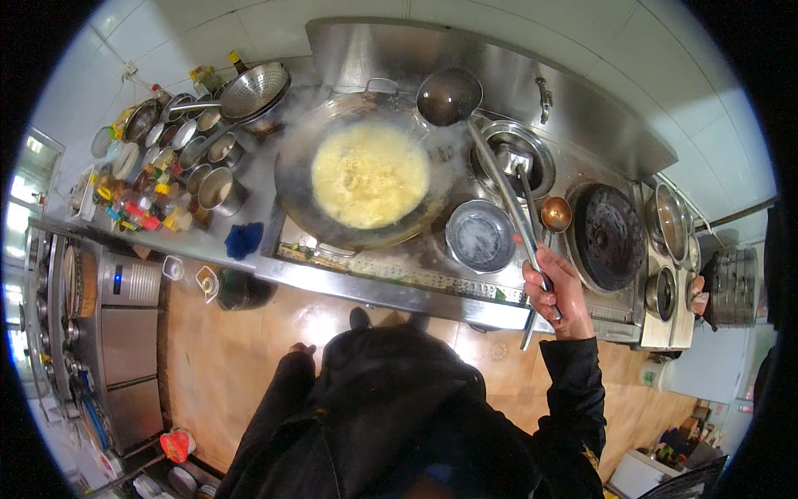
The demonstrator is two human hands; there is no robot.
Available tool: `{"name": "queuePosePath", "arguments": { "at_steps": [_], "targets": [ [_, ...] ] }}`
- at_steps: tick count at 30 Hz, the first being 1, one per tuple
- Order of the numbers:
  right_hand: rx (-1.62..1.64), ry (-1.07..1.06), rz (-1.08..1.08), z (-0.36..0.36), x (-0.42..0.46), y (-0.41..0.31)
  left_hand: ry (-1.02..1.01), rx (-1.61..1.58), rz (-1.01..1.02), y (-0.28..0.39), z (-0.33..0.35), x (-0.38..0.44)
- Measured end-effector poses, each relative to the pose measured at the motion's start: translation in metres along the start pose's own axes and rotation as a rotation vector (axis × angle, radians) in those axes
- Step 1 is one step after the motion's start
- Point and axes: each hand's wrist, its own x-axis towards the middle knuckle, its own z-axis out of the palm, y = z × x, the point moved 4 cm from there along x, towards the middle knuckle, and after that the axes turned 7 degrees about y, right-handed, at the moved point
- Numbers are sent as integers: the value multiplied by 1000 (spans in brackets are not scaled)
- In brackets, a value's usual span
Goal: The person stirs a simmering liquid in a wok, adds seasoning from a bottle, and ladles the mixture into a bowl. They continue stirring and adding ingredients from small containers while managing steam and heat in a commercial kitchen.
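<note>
My right hand (557, 287) is closed around the long metal handle of a cooking ladle (449, 96). Its dark bowl is raised beside the upper right rim of a large wok (293, 168). Steam rises from the wok, where a bubbling, pale yellow liquid (371, 174) with lumps fills the middle. My left hand (302, 348) is low by my left side, away from the stove; its fingers are mostly hidden by the sleeve and I see nothing plain in it. A metal bowl (480, 237) with cloudy contents stands between the wok and my right hand.
A steel pot (548, 156) and a small copper-coloured ladle (556, 214) are right of the wok, with a round black lid (608, 237) beyond. At left stand bottles (149, 199), metal cups (221, 191), a perforated strainer (255, 90) and a blue cloth (244, 240). The steel counter edge (386, 296) runs before me.
</note>
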Motion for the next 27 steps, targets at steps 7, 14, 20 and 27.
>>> {"name": "queuePosePath", "arguments": {
  "at_steps": [7, 14, 20, 27],
  "targets": [
    [-425, 20, -361, 39, -15, -19, -187, 210, 128, -24, 9, 13],
    [-490, 85, -332, 14, 6, 3, -176, 241, 133, -40, 27, 11],
    [-274, 226, -189, -45, 39, 20, -170, 34, -46, -57, 44, 10],
    [-521, 376, -156, -124, 104, 27, -301, 740, 383, -44, 71, 27]
  ]
}}
